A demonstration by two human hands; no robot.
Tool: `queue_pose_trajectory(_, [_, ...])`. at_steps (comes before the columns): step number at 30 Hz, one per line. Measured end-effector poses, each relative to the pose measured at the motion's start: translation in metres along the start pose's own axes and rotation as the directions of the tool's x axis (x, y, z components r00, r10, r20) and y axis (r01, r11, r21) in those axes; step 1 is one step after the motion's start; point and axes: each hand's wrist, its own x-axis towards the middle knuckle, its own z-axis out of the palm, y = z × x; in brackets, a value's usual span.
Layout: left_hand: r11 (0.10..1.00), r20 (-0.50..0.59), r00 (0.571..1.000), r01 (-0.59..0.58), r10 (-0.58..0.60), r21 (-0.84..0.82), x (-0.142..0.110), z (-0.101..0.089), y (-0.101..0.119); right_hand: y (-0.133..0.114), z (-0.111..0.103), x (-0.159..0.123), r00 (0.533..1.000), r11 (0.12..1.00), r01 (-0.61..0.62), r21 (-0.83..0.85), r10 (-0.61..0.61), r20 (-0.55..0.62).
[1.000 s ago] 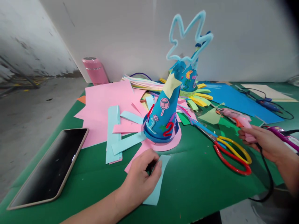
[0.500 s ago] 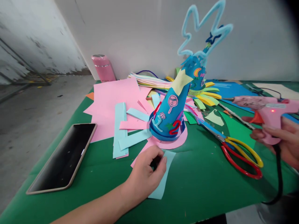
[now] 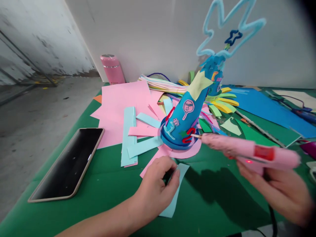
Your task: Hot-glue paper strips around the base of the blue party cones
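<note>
My right hand (image 3: 278, 191) grips a pink hot glue gun (image 3: 229, 146) with a lit red light. Its nozzle points left, in front of the blue paper cone hat (image 3: 184, 115) or touching it; I cannot tell which. My left hand (image 3: 159, 186) is closed in a pinch at a light blue paper strip (image 3: 176, 197) on the table, its fingertips partly hidden. The cone tilts right and bears a yellow star, a pink lollipop cutout, a red 2 and a zigzag light blue pipe cleaner (image 3: 209, 21) on top. Pink and blue strips (image 3: 144, 149) fan from its base.
A phone (image 3: 69, 164) lies at the left on the green table (image 3: 106, 210). Behind are pink paper sheets (image 3: 118, 102), a pink bottle (image 3: 113, 69), pipe cleaners (image 3: 163, 85) and a second decorated cone (image 3: 217, 82). Blue paper (image 3: 264, 105) lies at the right.
My right hand has brought the glue gun leftward and nearer, its nozzle now by the cone. The gun now covers the scissors. My left hand stays at the blue strip; the view has shifted slightly.
</note>
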Motion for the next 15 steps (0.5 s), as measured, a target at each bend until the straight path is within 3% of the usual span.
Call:
queue_pose_trajectory(3, [0.999, -0.01, 1.0, 0.016, -0.016, 0.029, 0.0, -0.001, 0.001, -0.01, 0.023, -0.006, 0.993, 0.998, 0.06, -0.014, -0.058, 0.1])
queue_pose_trajectory(6, [0.998, -0.015, 0.999, 0.04, -0.039, 0.041, 0.001, -0.001, 0.001, -0.009, 0.032, -0.013, 0.98, 0.996, 0.093, -0.002, -0.092, 0.177])
queue_pose_trajectory(15, [0.992, -0.005, 0.992, 0.126, -0.126, 0.028, 0.002, 0.003, -0.003, 0.0, 0.047, -0.019, 0.968, 0.996, 0.09, 0.024, -0.093, 0.232])
